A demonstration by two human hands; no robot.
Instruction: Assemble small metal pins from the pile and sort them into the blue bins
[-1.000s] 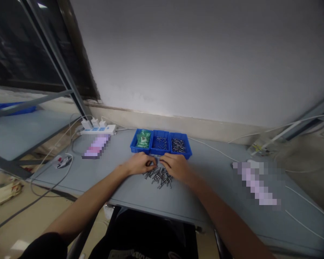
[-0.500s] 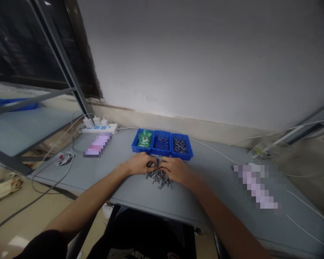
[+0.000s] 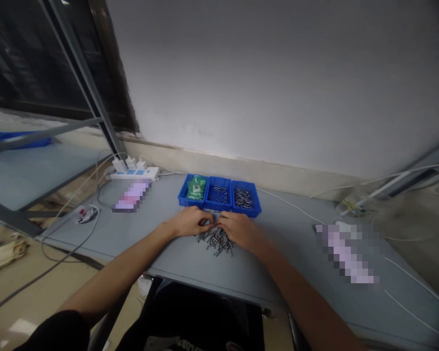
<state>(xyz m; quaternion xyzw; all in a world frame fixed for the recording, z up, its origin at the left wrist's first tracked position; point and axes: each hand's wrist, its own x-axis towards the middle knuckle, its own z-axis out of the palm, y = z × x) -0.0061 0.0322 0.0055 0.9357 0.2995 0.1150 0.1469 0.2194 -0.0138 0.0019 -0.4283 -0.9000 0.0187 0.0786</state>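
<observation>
Steadying the fingertips low suits such small pieces, with the left hand (image 3: 190, 222) and right hand (image 3: 239, 229) nearly meeting, fingers curled almost closed, any hold unclear, beside metal pins (image 3: 219, 242) heaped on the table (image 3: 296, 229).

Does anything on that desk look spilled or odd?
Some small silver metal pins lie in a loose heap on the grey desktop, outside the three blue plastic bins; that looks spilled, but may be deliberate.

Shiny metal pins (image 3: 218, 241); blue plastic bins (image 3: 220, 205); tabletop (image 3: 146, 243) seemingly matt.
</observation>
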